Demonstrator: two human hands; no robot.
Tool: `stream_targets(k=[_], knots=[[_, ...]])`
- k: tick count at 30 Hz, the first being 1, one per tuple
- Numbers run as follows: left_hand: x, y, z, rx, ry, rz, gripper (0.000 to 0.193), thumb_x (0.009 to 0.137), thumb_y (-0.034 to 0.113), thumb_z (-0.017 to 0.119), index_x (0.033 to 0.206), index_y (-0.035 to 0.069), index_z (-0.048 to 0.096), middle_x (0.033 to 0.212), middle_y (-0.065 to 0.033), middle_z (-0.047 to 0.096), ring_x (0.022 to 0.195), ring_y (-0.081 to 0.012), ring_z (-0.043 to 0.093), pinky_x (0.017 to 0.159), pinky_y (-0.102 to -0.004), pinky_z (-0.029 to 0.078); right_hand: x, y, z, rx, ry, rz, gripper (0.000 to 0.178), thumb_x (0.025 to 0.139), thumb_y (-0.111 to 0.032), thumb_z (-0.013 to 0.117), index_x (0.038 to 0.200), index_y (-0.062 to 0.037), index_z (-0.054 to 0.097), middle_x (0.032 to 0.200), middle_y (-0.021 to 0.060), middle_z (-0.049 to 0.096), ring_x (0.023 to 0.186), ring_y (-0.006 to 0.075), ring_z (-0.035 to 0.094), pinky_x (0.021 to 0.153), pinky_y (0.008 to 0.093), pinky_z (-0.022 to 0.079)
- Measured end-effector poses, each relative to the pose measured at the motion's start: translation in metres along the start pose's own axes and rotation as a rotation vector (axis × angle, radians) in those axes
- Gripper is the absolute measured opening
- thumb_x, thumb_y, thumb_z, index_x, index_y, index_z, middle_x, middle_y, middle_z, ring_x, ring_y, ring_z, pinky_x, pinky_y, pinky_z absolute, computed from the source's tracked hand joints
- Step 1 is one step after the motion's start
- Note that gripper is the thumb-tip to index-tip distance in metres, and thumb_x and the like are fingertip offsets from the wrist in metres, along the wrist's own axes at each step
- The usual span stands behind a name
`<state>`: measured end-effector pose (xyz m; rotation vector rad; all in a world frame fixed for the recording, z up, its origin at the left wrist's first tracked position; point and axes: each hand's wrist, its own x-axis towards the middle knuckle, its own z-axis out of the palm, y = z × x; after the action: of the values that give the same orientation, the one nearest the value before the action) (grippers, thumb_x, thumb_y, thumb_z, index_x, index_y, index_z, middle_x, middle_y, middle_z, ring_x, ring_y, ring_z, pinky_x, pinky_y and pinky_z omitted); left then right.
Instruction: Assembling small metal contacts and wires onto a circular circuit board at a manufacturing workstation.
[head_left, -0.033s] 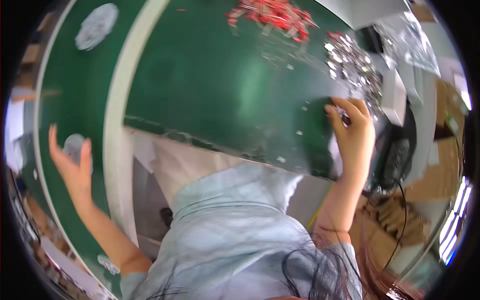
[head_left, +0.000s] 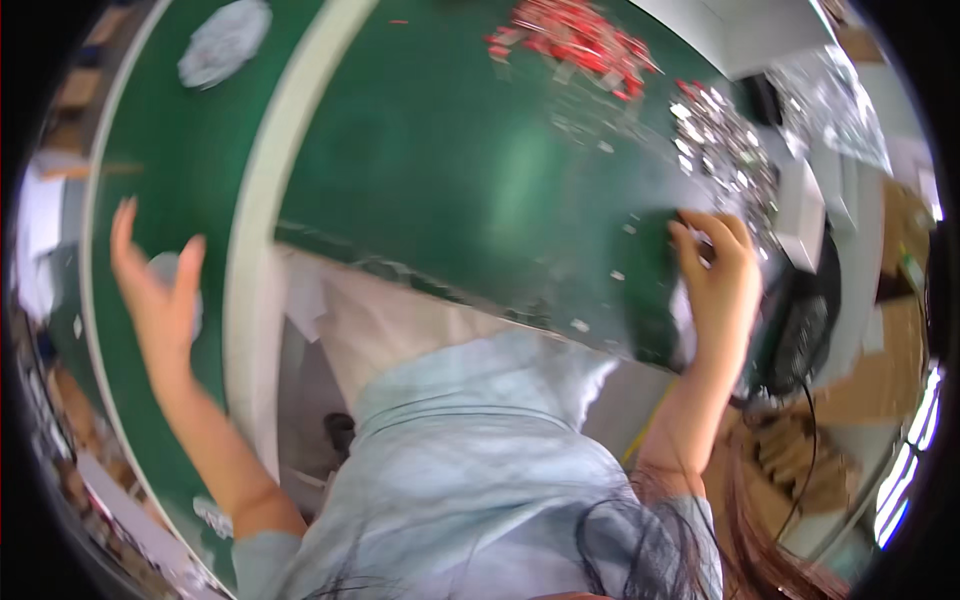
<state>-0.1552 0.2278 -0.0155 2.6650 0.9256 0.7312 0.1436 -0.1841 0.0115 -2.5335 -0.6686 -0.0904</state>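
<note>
My left hand [head_left: 160, 305] is raised above the green strip on the left, thumb and fingers spread apart. Behind it, partly covered, lies a clear plastic bundle [head_left: 163, 266]; no grip on it shows. At the right of the green tabletop [head_left: 430, 180], my right hand [head_left: 722, 255] has its thumb and fingertips brought together in a pinch. What sits between those fingertips, if anything, is too small to make out. Just beyond this hand spreads a pile of shiny metal pieces [head_left: 728, 145]. Farther back lies a heap of small red-and-clear parts [head_left: 580, 40].
A pale raised rail [head_left: 255, 200] divides the tabletop from the left strip. Another clear bundle [head_left: 225, 42] lies far along that strip. To the right are a white box [head_left: 800, 215], a clear plastic bag [head_left: 835, 105], a dark object with a cable [head_left: 800, 335] and cardboard [head_left: 870, 365].
The whole view has shifted slightly, moving the scene rightward. My left hand has moved a little farther away along the green strip. My right hand keeps its pinch beside the metal pieces.
</note>
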Motion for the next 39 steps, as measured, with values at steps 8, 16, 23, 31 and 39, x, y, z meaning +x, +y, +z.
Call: stream_targets(k=[8, 16, 23, 31, 39], knots=[[0.149, 0.039, 0.087, 0.208, 0.316, 0.098, 0.036, 0.087, 0.026, 0.073, 0.111, 0.0, 0.065, 0.12, -0.0175, 0.062, 0.115, -0.0385, 0.058, 0.097, -0.0442, 0.047, -0.012, 0.005, 0.005, -0.051, 0.112, -0.177, 0.01, 0.088, -0.001, 0.07, 0.097, -0.005, 0.071, 0.097, 0.0059, 0.068, 0.068, 0.0163, 0.06, 0.057, 0.0288, 0.047], [0.119, 0.146, 0.086, -0.412, -0.195, 0.775, 0.08, 0.07, 0.037, 0.086, 0.136, 0.007, 0.053, 0.141, -0.0174, 0.052, 0.129, -0.0353, 0.05, 0.112, -0.0476, 0.038, -0.019, 0.021, 0.015, 0.044, 0.102, -0.175, 0.02, 0.083, 0.005, 0.071, 0.099, -0.0068, 0.069, 0.094, 0.0078, 0.072, 0.06, 0.0191, 0.06, 0.055, 0.0299, 0.045], [0.072, 0.212, 0.102, -0.453, -0.71, 1.055, 0.07, 0.075, 0.042, 0.082, 0.135, 0.013, 0.059, 0.147, -0.013, 0.049, 0.134, -0.0327, 0.047, 0.114, -0.0488, 0.034, -0.008, 0.016, 0.018, 0.061, 0.089, -0.359, 0.026, 0.078, 0.004, 0.079, 0.099, -0.0078, 0.071, 0.092, 0.007, 0.072, 0.062, 0.0209, 0.062, 0.057, 0.0314, 0.047], [0.126, 0.213, 0.142, -0.481, -0.436, 0.317, 0.022, 0.086, 0.022, 0.075, 0.093, 0.003, 0.066, 0.098, -0.0117, 0.064, 0.093, -0.0297, 0.065, 0.084, -0.0389, 0.053, -0.008, 0.019, 0.018, 0.1, 0.13, -0.291, 0.027, 0.077, 0.004, 0.08, 0.1, -0.0084, 0.071, 0.09, 0.0064, 0.072, 0.064, 0.0209, 0.064, 0.059, 0.0314, 0.048], [0.111, 0.234, 0.137, -0.315, -0.494, 0.314, 0.012, 0.086, 0.01, 0.07, 0.092, 0.002, 0.064, 0.094, -0.0123, 0.065, 0.09, -0.0291, 0.067, 0.08, -0.0381, 0.055, -0.011, 0.017, 0.017, 0.124, 0.131, -0.284, 0.026, 0.078, 0.005, 0.078, 0.098, -0.0083, 0.071, 0.089, 0.0058, 0.072, 0.063, 0.02, 0.063, 0.059, 0.0306, 0.048]])
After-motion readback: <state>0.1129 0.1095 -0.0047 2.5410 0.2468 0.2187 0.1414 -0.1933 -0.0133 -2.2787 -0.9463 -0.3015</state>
